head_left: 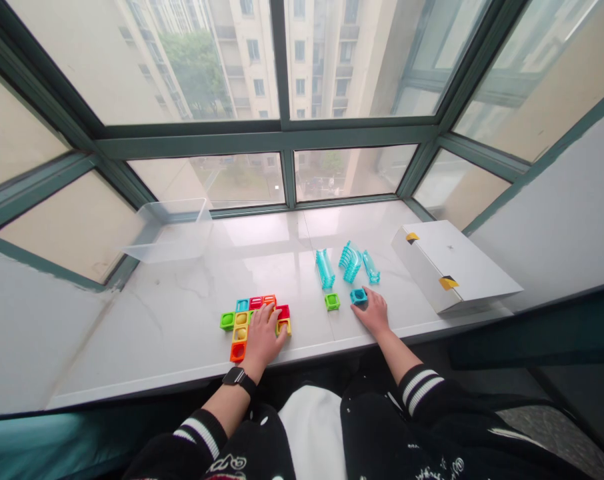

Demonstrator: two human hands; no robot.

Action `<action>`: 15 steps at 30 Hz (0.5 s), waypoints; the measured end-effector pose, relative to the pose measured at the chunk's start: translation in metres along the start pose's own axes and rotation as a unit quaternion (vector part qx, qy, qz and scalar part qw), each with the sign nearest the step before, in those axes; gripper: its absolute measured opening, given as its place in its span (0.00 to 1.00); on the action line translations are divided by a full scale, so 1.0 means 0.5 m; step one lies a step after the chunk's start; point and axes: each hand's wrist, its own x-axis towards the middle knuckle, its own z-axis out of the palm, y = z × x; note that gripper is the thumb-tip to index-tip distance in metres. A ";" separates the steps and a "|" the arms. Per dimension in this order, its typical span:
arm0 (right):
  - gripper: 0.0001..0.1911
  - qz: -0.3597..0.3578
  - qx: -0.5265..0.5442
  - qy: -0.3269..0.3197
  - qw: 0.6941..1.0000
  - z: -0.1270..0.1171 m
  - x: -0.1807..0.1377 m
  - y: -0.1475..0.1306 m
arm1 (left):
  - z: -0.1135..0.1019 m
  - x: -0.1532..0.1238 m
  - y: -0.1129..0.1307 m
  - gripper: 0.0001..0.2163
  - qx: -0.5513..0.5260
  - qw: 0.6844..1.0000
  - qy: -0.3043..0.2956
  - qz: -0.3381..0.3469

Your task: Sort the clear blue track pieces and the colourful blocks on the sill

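A cluster of joined square blocks [242,319] in green, blue, red, orange and yellow lies on the white marble sill [182,313]. My left hand [263,335] rests flat on the cluster's right part, fingers spread. My right hand [375,311] reaches to a loose blue square block [359,296], fingertips curled on its near side. A loose green square block [333,301] sits just left of it. Three translucent teal ribbed tube pieces [349,262] lie behind these blocks.
A clear plastic bin [169,230] stands at the back left of the sill. A white cardboard box [449,267] with yellow tape lies at the right. Windows enclose the sill on three sides. My legs and a white cloth are below the sill's front edge.
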 end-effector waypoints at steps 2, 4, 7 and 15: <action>0.37 0.001 0.006 0.000 1.000 -0.001 0.000 0.000 | 0.000 0.000 0.000 0.19 0.001 1.000 0.001 0.000; 0.38 0.004 0.015 0.003 1.000 -0.004 -0.002 -0.001 | 0.000 0.001 0.001 0.19 0.002 1.000 0.000 0.001; 0.39 -0.001 0.031 0.036 0.999 -0.019 -0.008 -0.014 | 0.000 0.001 0.002 0.19 0.004 1.000 -0.001 0.002; 0.19 -0.185 0.033 -0.041 0.981 -0.067 0.004 -0.127 | 0.001 0.003 0.003 0.19 0.003 1.000 0.004 0.001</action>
